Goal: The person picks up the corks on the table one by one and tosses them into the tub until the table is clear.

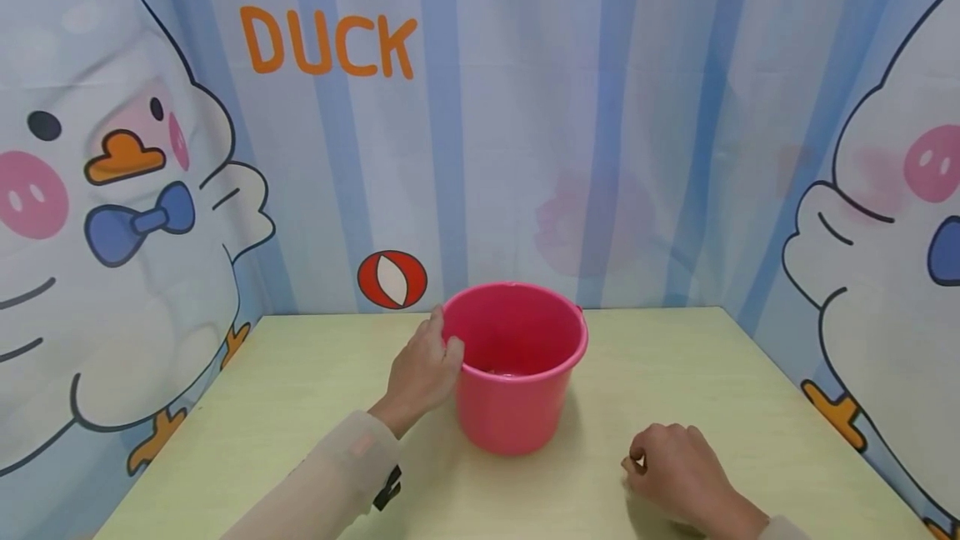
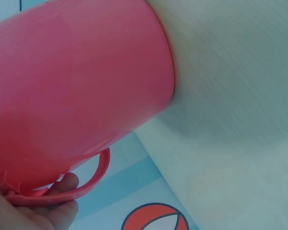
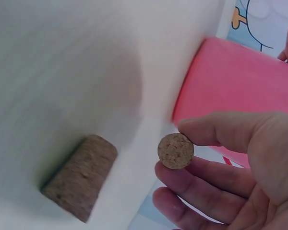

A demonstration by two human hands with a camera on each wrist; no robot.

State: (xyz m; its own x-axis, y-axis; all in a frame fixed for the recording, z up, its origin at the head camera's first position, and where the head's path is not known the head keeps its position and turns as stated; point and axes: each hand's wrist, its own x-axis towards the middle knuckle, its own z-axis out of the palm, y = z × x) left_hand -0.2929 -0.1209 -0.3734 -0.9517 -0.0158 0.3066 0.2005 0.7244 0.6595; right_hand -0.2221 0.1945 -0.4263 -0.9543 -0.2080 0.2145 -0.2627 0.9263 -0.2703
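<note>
A pink plastic bucket [image 1: 513, 415] stands upright on the table. My left hand [image 1: 422, 369] holds it at the left side of its rim; in the left wrist view, those fingers curl round the bucket's looped handle [image 2: 104, 165]. To the right of the bucket and nearer to me, my right hand [image 1: 682, 469] pinches a small cork [image 3: 175, 151] between thumb and fingers, its round end facing the wrist camera. A second, larger tapered cork [image 3: 81, 177] lies on the table beneath that hand. Most of the bucket's inside bottom is hidden by its front wall.
The pale yellow table [image 1: 315, 382] reaches back to a striped blue curtain [image 1: 510, 107] printed with ducks and the word DUCK. More printed cloth hangs along the left and right sides of the table.
</note>
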